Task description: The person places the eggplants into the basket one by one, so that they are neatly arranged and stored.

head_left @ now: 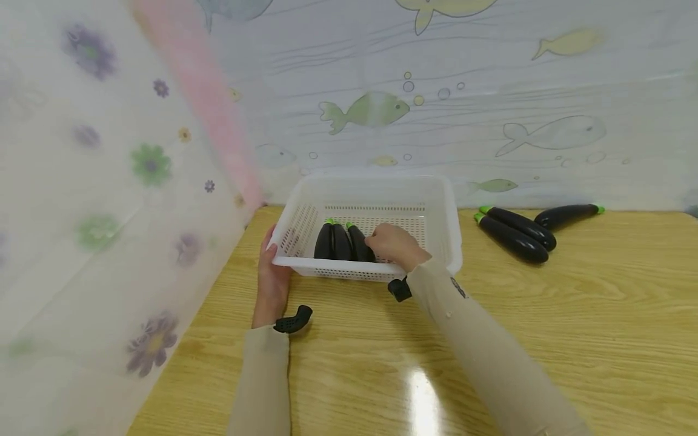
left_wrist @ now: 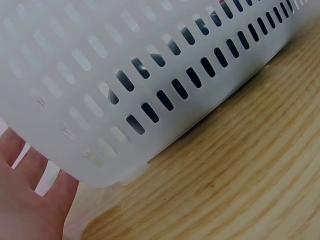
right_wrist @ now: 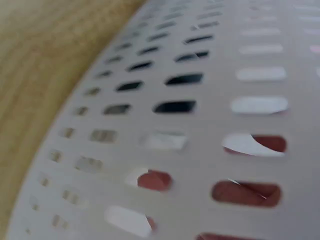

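A white perforated plastic basket [head_left: 376, 272] stands on the wooden table near the back wall. Three dark eggplants lie side by side in its left half: a left one [head_left: 323, 244], a middle one [head_left: 342, 244] and a right one [head_left: 358, 242], green stems toward the back. Reaching over the front rim, my right hand [head_left: 395, 243] has its curled fingers at the right eggplant's side. My left hand [head_left: 272, 281] holds the basket's front left corner, thumb at the rim. The left wrist view shows that hand's fingers [left_wrist: 32, 167] against the outer wall. Through slots, the right wrist view shows parts of fingers [right_wrist: 245, 192].
On the table right of the basket lie two eggplants side by side, a front one [head_left: 512, 239] and a rear one [head_left: 520, 225]. A third eggplant [head_left: 567, 214] sits behind their right ends. Patterned sheeting [head_left: 463, 145] rises behind and left of the table [head_left: 349, 351].
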A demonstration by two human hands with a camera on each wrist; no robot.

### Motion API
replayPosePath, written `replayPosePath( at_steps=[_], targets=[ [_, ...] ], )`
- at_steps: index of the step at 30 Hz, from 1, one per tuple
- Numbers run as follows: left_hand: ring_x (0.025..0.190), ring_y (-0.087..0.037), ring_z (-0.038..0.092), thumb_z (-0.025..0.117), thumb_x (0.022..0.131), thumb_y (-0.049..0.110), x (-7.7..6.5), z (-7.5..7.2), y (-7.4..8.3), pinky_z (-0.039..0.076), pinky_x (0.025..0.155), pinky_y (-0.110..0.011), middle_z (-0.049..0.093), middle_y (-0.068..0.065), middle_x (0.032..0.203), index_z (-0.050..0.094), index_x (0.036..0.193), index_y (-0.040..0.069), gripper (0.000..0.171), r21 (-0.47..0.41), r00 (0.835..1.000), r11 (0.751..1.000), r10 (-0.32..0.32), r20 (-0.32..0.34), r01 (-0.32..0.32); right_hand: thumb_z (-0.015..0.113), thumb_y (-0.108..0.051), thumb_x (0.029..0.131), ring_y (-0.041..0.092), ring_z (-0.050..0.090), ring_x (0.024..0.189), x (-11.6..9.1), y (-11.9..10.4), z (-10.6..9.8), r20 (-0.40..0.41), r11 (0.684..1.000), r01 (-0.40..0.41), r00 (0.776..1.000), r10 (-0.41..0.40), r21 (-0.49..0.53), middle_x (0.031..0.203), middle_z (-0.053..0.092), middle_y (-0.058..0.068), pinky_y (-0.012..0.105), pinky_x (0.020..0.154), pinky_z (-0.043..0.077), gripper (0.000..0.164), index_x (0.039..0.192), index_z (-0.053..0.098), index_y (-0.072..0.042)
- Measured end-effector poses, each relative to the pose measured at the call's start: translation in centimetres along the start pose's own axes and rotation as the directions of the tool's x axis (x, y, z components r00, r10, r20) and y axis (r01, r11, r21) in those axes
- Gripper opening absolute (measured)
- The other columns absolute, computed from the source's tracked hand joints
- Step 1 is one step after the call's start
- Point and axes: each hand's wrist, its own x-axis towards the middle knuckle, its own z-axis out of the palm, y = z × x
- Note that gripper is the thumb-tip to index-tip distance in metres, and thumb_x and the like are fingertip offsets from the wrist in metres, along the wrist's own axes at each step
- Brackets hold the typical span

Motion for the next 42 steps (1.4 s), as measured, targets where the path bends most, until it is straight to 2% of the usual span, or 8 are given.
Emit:
replayPosePath(
  at_steps=[2,5,7,11,16,24,32,42],
  targets=[
    [0.129,-0.024,0.035,0.038,0.093,0.033,0.0,0.2,-0.2,0.025,0.102,-0.044,0.037,-0.002,0.142,0.029,0.142,0.025,0.051,-0.004,1.000,1.000,-0.007,-0.006,0.007,0.041,-0.031,0.095,0.022,0.060,0.090,-0.1,0.2,-0.1,-0.036,0.999,0.011,0.999,-0.012,-0.035,0.100,0.063,0.006,0.038,0.080,0.046,0.033,0.100,0.063,-0.008],
    [0.129,-0.024,0.035,0.038,0.093,0.033,0.1,0.5,-0.4,0.026,0.102,-0.045,0.037,-0.003,0.142,0.029,0.142,0.024,0.051,-0.007,1.000,1.000,-0.006,0.000,0.006,0.041,-0.032,0.096,0.025,0.052,0.115,-0.3,0.4,-0.4,-0.111,0.998,0.059,0.992,-0.061,-0.026,0.128,0.055,0.006,0.042,0.093,0.041,0.039,0.126,0.054,-0.011],
    [0.129,-0.024,0.035,0.038,0.093,0.032,0.1,0.7,-0.5,0.026,0.102,-0.045,0.036,-0.002,0.143,0.028,0.143,0.024,0.052,-0.002,1.000,1.000,-0.003,0.005,0.003,0.040,-0.029,0.097,0.024,0.053,0.114,-0.3,0.4,-0.6,-0.175,0.993,0.120,0.977,-0.118,-0.002,0.128,0.055,0.005,0.041,0.093,0.042,0.037,0.127,0.053,-0.013],
    [0.129,-0.023,0.035,0.037,0.093,0.033,0.3,0.9,-0.6,0.026,0.102,-0.045,0.036,-0.002,0.143,0.025,0.144,0.022,0.054,0.026,1.000,1.000,0.010,0.004,-0.010,0.042,-0.024,0.097,0.020,0.058,0.100,-0.7,0.4,-1.1,-0.303,0.969,0.248,0.925,-0.231,0.016,0.122,0.059,0.002,0.038,0.083,0.045,0.033,0.127,0.053,-0.017],
    [0.129,-0.023,0.036,0.038,0.093,0.035,0.3,1.1,-0.6,0.027,0.102,-0.045,0.036,-0.002,0.143,0.024,0.145,0.021,0.055,0.054,1.000,0.998,0.019,0.002,-0.019,0.044,-0.027,0.097,0.017,0.057,0.090,-1.7,0.4,-1.6,-0.349,0.943,0.334,0.882,-0.317,-0.013,0.114,0.061,0.000,0.036,0.076,0.046,0.033,0.127,0.053,-0.019],
    [0.129,-0.022,0.036,0.038,0.093,0.035,0.2,1.4,-0.6,0.025,0.103,-0.046,0.037,-0.002,0.142,0.032,0.141,0.025,0.050,0.060,1.000,0.998,0.012,0.007,-0.013,0.041,-0.026,0.097,0.013,0.064,0.085,-4.1,1.7,-1.7,-0.331,0.910,0.413,0.862,-0.383,0.023,0.102,0.066,-0.004,0.032,0.071,0.046,0.032,0.124,0.056,-0.018],
    [0.130,-0.022,0.033,0.037,0.093,0.033,0.0,1.0,-0.8,0.024,0.104,-0.044,0.034,-0.004,0.144,0.028,0.143,0.022,0.052,0.027,1.000,0.999,0.022,0.021,-0.022,0.045,-0.023,0.096,0.011,0.063,0.083,-6.1,3.5,-1.6,-0.383,0.891,0.453,0.822,-0.421,-0.009,0.099,0.068,-0.002,0.032,0.070,0.048,0.030,0.122,0.058,-0.015],
    [0.130,-0.020,0.033,0.038,0.093,0.034,0.0,-0.1,-0.1,0.022,0.105,-0.045,0.035,-0.002,0.142,0.029,0.142,0.024,0.051,0.048,1.000,0.999,0.000,-0.016,0.001,0.048,-0.020,0.095,0.011,0.065,0.080,-8.2,3.9,-1.3,-0.406,0.862,0.496,0.813,-0.417,0.108,0.095,0.068,-0.004,0.029,0.071,0.050,0.029,0.122,0.058,-0.016]
  ],
)
